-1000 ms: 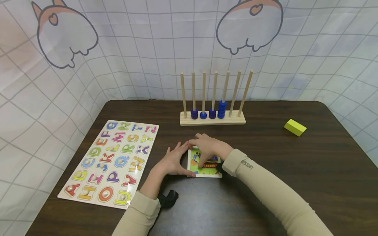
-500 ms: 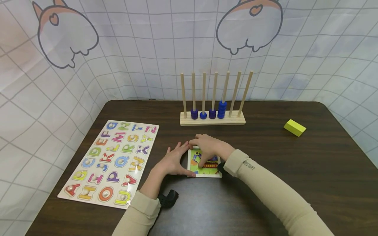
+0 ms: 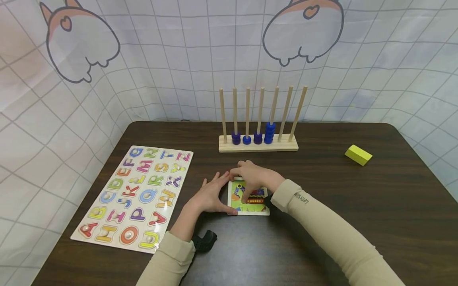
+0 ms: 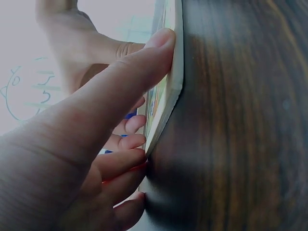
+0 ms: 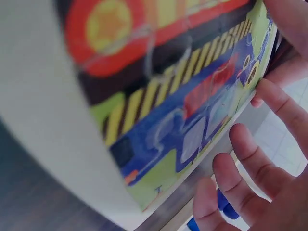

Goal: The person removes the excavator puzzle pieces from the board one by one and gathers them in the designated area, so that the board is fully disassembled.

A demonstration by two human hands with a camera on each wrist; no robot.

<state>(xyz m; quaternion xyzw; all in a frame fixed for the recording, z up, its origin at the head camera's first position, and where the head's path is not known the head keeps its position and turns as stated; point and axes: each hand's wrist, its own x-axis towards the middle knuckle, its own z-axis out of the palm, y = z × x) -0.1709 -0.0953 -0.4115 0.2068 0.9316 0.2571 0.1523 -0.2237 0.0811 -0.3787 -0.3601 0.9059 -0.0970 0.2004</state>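
Observation:
A small square jigsaw puzzle (image 3: 252, 208) in a white frame lies flat on the table, its pieces showing a colourful digger-like vehicle on green. My left hand (image 3: 210, 197) is spread along its left side. The thumb (image 4: 156, 45) rests on the frame's near edge, and the fingers reach the far left corner. Over the puzzle, my right hand (image 3: 257, 177) touches the picture with its thumb, while its relaxed fingers (image 5: 240, 144) lie along the far edge. Piece joints show in the right wrist view; part of the picture is hidden under the right hand.
A white alphabet peg board (image 3: 134, 198) lies to the left. Behind the puzzle stands a wooden rack of upright rods (image 3: 257, 147) with blue and purple beads. A yellow block (image 3: 358, 155) sits at the right. A grid-patterned cloth (image 3: 200, 59) hangs behind the table.

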